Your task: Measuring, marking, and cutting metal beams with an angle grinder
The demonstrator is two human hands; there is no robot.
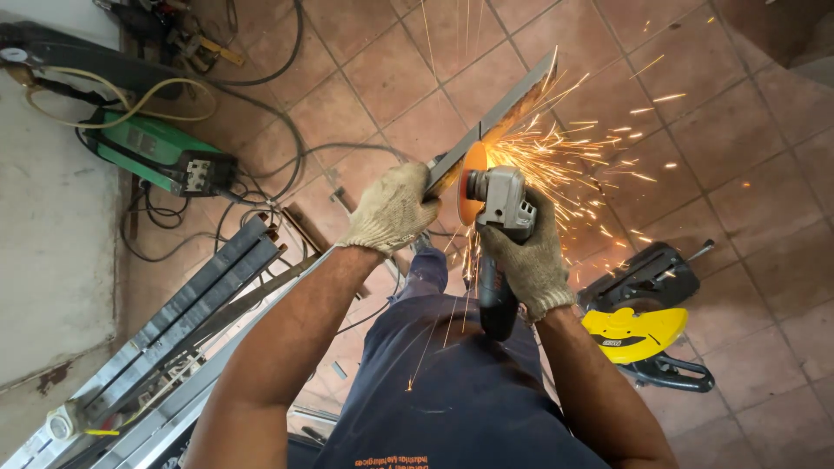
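- Sparks fan out to the right from the spot where the orange disc of the angle grinder [497,201] meets the metal bar [499,113], so in the head view, the only one there is, the grinding is under way and, by my judgement, not finished: the disc is pressed against the bar's edge near its lower end, and the upper stretch of the bar shows a rusty brown edge the disc is not touching.
- How much of the edge is already ground I cannot tell; the glare hides the contact spot.
- The left hand [391,208], in a knit work glove, is wrapped tight around the bar's lower end, fingers curled fully over it, holding it up at a slant above the tiled floor [738,130].
- The right hand [528,256], gloved the same way, is clenched around the grinder's body just behind the grey gear head, with the dark handle running back toward the person's lap.
- Nearby lie a yellow-guarded chop saw [638,334] on the right, a stack of steel bars [182,321] on the left, and a green welding machine [156,156] with its cables.
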